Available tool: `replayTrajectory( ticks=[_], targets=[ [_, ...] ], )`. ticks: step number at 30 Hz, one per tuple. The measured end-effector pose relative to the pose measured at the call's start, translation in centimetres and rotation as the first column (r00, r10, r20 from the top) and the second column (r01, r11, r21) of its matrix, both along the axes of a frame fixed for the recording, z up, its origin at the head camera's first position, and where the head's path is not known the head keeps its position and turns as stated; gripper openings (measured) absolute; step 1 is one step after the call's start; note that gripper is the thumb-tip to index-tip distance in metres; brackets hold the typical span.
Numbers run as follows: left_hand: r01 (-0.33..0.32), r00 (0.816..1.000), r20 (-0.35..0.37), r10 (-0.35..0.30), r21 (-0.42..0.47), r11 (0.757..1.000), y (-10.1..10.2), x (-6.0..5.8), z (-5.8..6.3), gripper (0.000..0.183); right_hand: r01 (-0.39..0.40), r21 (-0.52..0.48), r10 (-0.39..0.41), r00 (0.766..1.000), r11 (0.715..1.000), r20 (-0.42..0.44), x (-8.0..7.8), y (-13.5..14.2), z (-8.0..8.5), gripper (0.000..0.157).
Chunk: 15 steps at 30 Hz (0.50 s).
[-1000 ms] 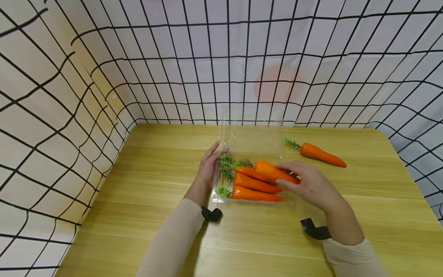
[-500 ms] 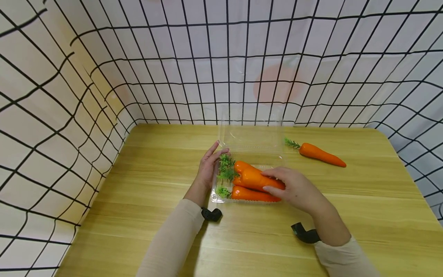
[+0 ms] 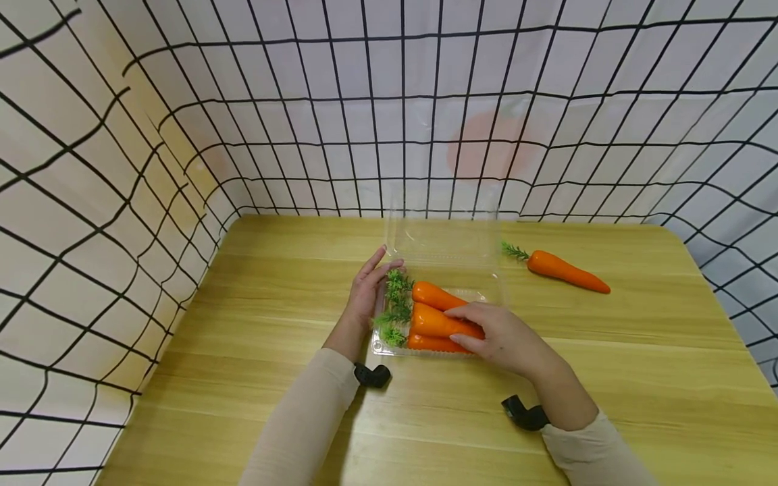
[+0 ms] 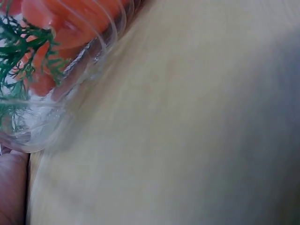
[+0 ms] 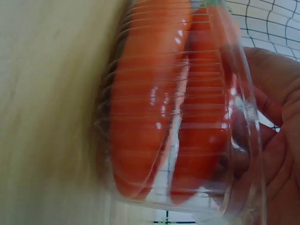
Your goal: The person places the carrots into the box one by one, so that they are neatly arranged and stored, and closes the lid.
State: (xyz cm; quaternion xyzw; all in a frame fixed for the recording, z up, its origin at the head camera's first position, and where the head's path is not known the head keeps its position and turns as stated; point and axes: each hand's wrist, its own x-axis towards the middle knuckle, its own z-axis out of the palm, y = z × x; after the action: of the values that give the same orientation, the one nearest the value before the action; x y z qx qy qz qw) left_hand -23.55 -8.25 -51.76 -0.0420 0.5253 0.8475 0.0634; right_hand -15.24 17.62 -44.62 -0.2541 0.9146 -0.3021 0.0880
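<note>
In the head view an open clear plastic clamshell box (image 3: 379,345) holds several orange carrots with green leafy tops, among them a rear carrot (image 3: 433,294) and a front carrot (image 3: 433,343). My right hand (image 3: 510,341) pinches the upper carrot (image 3: 439,322) near its narrow end, thumb in front and fingers behind; it overlaps the carrots beneath. My left hand (image 3: 365,293) rests along the box's left side, fingers extended toward the back corner. Through the box wall (image 5: 255,154), the right wrist view shows two carrots side by side. Leafy tops (image 4: 33,51) fill the box's corner in the left wrist view.
A single carrot (image 3: 566,271) lies on the wooden table (image 3: 273,283), right of the box. The transparent lid (image 3: 442,236) stands raised behind the box. A white cloth with a black grid (image 3: 328,135) surrounds the table at the back and sides.
My right hand has brought the carrot left and toward the front of the box, over the front carrots, its leafy top now by the left wall. My left hand has stayed put.
</note>
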Motion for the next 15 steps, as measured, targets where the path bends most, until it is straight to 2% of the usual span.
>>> replayTrajectory(
  ticks=[8, 15],
  targets=[
    [0.002, 1.0, 0.017, -0.001, -0.04, 0.999, 0.1, -0.02, 0.09, 0.048, 0.021, 0.022, -0.021, 1.0, 1.0, 0.019, -0.09, 0.2, -0.16, 0.04],
    [0.003, 0.999, 0.035, -0.002, -0.023, 1.0, 0.1, 0.01, 0.2, 0.049, 0.017, 0.015, -0.018, 0.999, 1.0, 0.038, -0.19, 0.57, 0.33, 0.039]
  ],
)
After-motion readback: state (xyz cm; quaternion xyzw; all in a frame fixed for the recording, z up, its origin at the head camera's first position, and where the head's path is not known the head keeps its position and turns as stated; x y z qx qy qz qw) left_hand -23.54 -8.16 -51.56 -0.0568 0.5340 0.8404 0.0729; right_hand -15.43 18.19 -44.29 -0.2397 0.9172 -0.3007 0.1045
